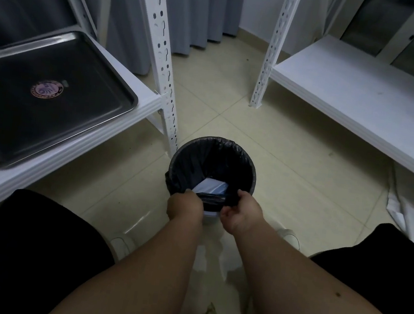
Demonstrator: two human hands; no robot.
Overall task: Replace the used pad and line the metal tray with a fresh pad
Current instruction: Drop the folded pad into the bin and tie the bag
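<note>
Tray (49, 116) on left shelf (139, 104); bin (213, 157) on floor between shelves, pad (211, 185) inside.

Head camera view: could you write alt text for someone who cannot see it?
A person's left hand and right hand grip the near edge of a black-lined waste bin on the tiled floor, a folded white pad inside it. On a white shelf at left sits a bare metal tray.

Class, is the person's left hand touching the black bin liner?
Touching: the head view shows the left hand gripping the black bin liner at the bin's near rim.
</note>
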